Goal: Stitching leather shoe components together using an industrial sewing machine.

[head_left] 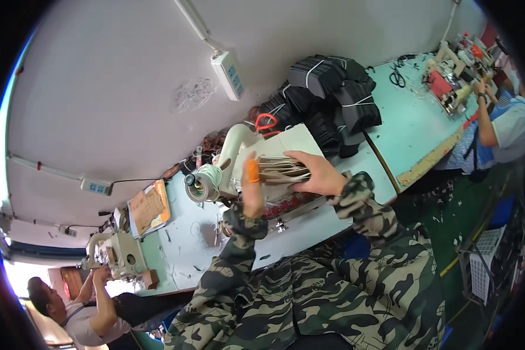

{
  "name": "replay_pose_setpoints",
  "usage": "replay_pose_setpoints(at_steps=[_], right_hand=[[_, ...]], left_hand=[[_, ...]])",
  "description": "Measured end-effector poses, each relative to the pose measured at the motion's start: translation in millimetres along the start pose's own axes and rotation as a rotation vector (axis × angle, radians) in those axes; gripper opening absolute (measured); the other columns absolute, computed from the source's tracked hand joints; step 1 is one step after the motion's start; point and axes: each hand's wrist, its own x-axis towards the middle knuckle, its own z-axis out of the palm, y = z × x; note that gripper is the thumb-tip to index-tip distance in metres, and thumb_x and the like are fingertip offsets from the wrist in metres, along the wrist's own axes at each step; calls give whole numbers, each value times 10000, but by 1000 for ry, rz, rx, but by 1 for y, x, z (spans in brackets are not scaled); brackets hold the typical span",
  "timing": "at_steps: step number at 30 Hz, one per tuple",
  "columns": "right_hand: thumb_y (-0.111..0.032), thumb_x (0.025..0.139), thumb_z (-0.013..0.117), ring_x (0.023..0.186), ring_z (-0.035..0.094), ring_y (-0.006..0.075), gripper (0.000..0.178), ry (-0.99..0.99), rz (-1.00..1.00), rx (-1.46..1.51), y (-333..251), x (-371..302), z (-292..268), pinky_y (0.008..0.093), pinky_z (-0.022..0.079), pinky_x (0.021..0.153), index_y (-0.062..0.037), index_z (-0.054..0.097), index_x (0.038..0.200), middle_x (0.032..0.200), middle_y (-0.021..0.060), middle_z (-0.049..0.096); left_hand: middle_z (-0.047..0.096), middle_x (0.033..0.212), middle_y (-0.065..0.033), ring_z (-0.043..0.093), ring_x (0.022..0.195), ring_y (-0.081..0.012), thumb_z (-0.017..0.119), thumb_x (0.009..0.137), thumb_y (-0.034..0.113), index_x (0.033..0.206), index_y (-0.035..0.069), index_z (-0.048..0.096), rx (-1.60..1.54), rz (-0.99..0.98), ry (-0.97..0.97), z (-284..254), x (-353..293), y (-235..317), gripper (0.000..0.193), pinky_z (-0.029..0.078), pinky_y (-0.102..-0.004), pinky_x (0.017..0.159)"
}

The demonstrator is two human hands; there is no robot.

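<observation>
A loose stack of flat beige pieces point(281, 170) sits between my two hands, its layers fanned apart, over the bed of a cream sewing machine point(237, 143). My right hand point(321, 174) grips the stack's right end, thumb and fingers spread around it. At the opposite end my left hand point(252, 189) presses upright against the pieces, an orange finger cover point(252, 171) on one finger; its other fingers are mostly hidden. A cone of pale green thread point(209, 178) stands just left of the machine. Behind the stack lies a beige board point(297, 140).
Bundles of black pieces point(318, 79) tied with white bands are heaped behind on the right. Red-handled scissors point(266, 122) lie beside them. Papers and an orange folder point(150, 205) rest at left. Two people work at other machines, one each side. A white crate point(487, 265) stands right.
</observation>
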Motion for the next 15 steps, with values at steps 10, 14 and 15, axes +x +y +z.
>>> replay_pose_setpoints(at_steps=[10,14,15], right_hand=[[-309,626,865,1062,590,386,981,-62,-51,-82,54,3,21,424,471,921,0,359,1407,1197,209,591],[-277,656,810,1038,594,343,680,-33,101,-83,57,4,18,445,439,932,-19,547,1228,1040,145,643],[-277,656,810,1038,594,343,680,-26,106,-76,52,3,15,445,439,932,-19,547,1228,1040,145,643]], left_hand=[[586,1268,-119,550,1166,-212,605,973,186,1305,5,528,160,-85,225,26,19,-12,386,409,-304,1002],[593,1231,-87,552,1142,-189,567,989,211,1257,4,563,111,36,211,39,26,-10,339,418,-298,989],[593,1231,-87,552,1142,-189,567,989,211,1257,4,563,120,32,206,37,28,-10,339,418,-298,989]])
